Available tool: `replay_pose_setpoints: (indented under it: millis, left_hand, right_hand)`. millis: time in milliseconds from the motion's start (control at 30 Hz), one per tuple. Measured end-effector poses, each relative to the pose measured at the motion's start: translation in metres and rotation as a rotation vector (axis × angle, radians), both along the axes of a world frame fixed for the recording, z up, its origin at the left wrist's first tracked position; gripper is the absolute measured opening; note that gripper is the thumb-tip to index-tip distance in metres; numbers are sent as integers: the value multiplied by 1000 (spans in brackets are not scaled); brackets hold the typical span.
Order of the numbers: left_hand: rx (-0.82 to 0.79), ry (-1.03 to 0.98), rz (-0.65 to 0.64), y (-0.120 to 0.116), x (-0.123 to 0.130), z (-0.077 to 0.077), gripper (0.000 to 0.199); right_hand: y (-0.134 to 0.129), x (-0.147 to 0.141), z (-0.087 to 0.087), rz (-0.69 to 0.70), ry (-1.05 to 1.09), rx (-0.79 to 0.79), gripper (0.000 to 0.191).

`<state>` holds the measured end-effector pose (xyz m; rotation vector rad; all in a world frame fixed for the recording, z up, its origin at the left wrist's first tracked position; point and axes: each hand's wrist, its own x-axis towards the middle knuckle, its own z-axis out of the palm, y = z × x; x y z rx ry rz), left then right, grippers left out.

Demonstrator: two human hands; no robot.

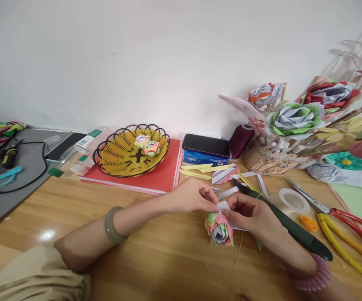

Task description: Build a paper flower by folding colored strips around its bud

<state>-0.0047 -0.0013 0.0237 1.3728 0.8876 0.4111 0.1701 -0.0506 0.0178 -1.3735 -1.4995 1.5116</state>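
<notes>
A folded paper flower (pixel 220 230) in pink, green and white hangs just below my two hands, a little over the wooden table. At its upper end is a white piece of paper (pixel 223 206). My left hand (pixel 196 195) pinches this paper from the left with thumb and fingers. From the right, my right hand (pixel 246 211) grips the same paper, its thumb close to the petals. A thin thread (pixel 231 265) trails on the table beneath the flower. Parts of both hands' fingertips are hidden behind the paper.
A yellow woven basket (pixel 118 156) with two small paper balls rests on red paper (pixel 165 182). Paper strips (pixel 199 173), a dark green-handled tool (pixel 293 228), a tape roll (pixel 293 201), scissors (pixel 340 213) and yellow-handled pliers (pixel 334 238) lie around my right hand. Paper flowers (pixel 296 119) stand behind.
</notes>
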Motion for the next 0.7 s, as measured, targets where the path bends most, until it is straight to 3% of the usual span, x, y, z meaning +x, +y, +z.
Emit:
replay_pose_setpoints:
  millis: [100,267,500,700]
  left_hand:
    - [51,26,0,-2,0,0,10]
    - [153,44,11,-4,-1,-3,7]
    - [-22,-171,-40,5,-3,-3,30]
    - [-2,-143,-332,1,-5,-5,63]
  right_hand:
    - [-1,-1,-1,-4,-49,47,31]
    - [-6,-5,1,-34,-189,254,24]
    - [-9,-2,2,-44,-277,520,11]
    - [-14,6,-2,-151,-319,760,7]
